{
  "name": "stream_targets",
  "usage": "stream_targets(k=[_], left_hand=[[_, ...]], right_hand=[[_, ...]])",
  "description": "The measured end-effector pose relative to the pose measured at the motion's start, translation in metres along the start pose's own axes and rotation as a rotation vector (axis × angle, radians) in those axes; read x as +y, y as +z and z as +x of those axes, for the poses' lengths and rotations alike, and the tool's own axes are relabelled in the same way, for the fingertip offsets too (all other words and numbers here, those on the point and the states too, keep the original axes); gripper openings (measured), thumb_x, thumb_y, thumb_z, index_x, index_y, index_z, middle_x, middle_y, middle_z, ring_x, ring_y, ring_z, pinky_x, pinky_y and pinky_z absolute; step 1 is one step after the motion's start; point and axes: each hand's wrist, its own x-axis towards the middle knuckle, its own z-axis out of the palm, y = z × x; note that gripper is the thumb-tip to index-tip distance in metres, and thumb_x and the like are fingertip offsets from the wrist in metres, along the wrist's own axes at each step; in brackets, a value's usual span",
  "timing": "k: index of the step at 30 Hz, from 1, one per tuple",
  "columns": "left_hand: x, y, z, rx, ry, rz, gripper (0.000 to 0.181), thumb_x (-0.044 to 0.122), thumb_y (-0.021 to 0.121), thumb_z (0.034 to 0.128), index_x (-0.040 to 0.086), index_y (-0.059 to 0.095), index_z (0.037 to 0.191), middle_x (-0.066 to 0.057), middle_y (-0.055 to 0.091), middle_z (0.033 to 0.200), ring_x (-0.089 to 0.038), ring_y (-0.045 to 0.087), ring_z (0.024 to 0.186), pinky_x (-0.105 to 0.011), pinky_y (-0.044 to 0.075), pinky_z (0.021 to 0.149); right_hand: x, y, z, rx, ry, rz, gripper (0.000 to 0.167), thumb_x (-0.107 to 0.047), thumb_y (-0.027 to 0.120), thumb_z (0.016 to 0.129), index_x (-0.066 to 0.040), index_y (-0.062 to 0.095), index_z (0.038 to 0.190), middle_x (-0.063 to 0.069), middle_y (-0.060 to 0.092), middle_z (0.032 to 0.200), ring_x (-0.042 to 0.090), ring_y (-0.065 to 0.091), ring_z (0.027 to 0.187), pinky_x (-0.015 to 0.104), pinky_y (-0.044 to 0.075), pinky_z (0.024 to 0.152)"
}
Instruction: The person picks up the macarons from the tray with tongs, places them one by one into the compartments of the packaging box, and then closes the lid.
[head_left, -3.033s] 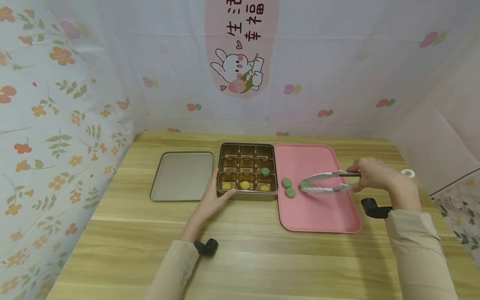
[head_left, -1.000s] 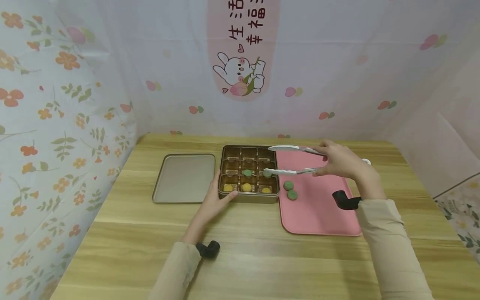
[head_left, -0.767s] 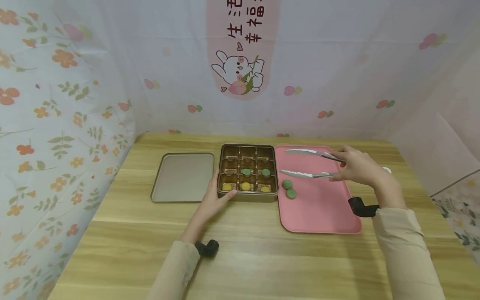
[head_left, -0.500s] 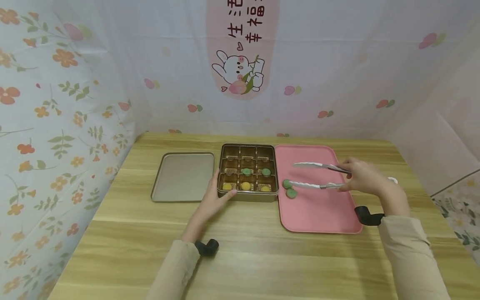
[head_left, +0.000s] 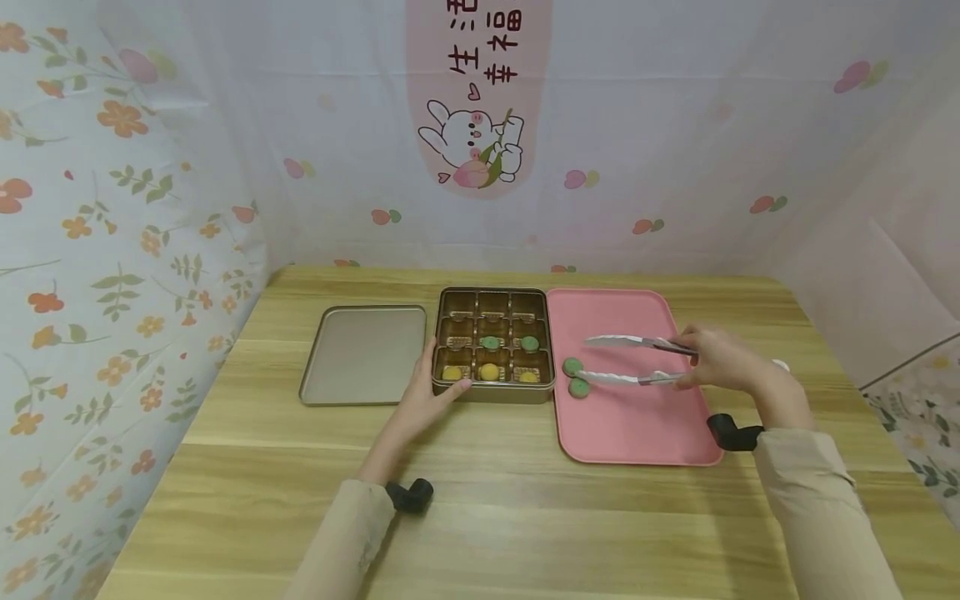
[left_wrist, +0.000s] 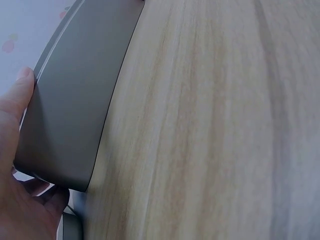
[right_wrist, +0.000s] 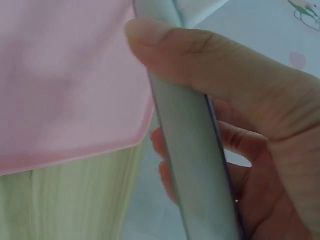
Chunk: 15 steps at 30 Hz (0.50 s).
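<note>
My right hand (head_left: 723, 362) grips metal tongs (head_left: 622, 377) with pale tips, arms spread apart, above the pink tray. The lower tip is at two small green round pastries (head_left: 579, 388) near the tray's left edge; nothing is seen between the tips. In the right wrist view the thumb (right_wrist: 150, 37) presses on a tong handle (right_wrist: 190, 150). My left hand (head_left: 423, 404) holds the front left corner of a brown divided box (head_left: 495, 393), thumb on the rim. Its front row holds three yellow round pastries (head_left: 489, 372); two green ones (head_left: 530, 343) sit in the middle row.
The pink tray (head_left: 637, 433) stands against the box's right side. A flat metallic lid (head_left: 363, 354) lies to the left of the box. All of it rests on a wooden table (head_left: 487, 508), with a patterned cloth (head_left: 637, 150) behind.
A green pastry has gone from the tray into the box's middle compartment. The tongs, over the box a second ago, have moved back right and down to the tray. The left hand stays put.
</note>
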Motion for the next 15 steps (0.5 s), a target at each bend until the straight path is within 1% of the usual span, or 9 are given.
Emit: stream_targets(k=[5,10,15], left_hand=[[0.0017,-0.0011,-0.0012,-0.005,0.003,0.0,0.098,0.051,0.06,0.0821,0.019,-0.005,0.148,-0.015,0.001,0.154,-0.04,0.01,0.139,-0.06,0.016,0.109],[0.0013,-0.0012,-0.0015,-0.002,0.009,-0.005,0.097,0.051,0.06,0.0821,0.019,-0.005,0.148,-0.014,0.0,0.154,-0.039,0.009,0.14,-0.06,0.016,0.109],[0.0005,-0.0009,-0.0015,-0.003,0.002,-0.007,0.099,0.054,0.059,0.0809,0.021,-0.005,0.148,-0.013,0.001,0.154,-0.038,0.009,0.14,-0.06,0.016,0.109]], right_hand=[[-0.0012,0.0016,0.0052,-0.036,-0.015,0.021,0.061,-0.018,0.079,0.067,0.011,0.056,0.115,0.015,0.055,0.097,0.017,0.05,0.072,0.025,0.042,0.059],[-0.0014,0.0062,0.0056,-0.027,-0.053,0.033,0.052,-0.013,0.077,0.068,0.01,0.06,0.112,0.012,0.055,0.09,0.016,0.048,0.069,0.025,0.041,0.058],[-0.0016,0.0089,0.0042,-0.021,-0.055,0.05,0.052,-0.013,0.077,0.069,0.012,0.059,0.112,0.014,0.056,0.092,0.015,0.049,0.07,0.024,0.042,0.058]])
